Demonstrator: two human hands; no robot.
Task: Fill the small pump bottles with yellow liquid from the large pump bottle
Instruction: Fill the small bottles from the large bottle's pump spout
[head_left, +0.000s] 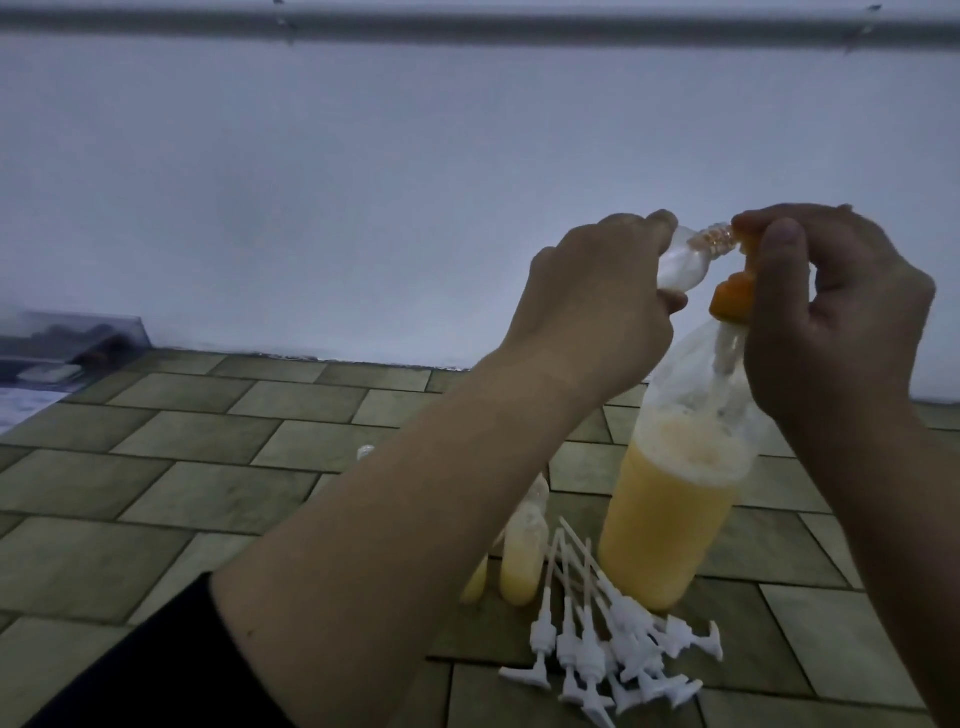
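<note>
While the large pump bottle (675, 514) stands roughly half full of yellow liquid on the tiled floor (208, 467), the left hand (597, 312) grips a tilted small bottle (324, 262), seemingly near-empty, at the orange nozzle. The right hand (831, 312) curls round the orange pump head (735, 296).

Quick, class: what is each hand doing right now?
Left hand: grips a small bottle, tilted toward the orange pump.
Right hand: fingers curled on the orange pump of the large bottle.
</note>
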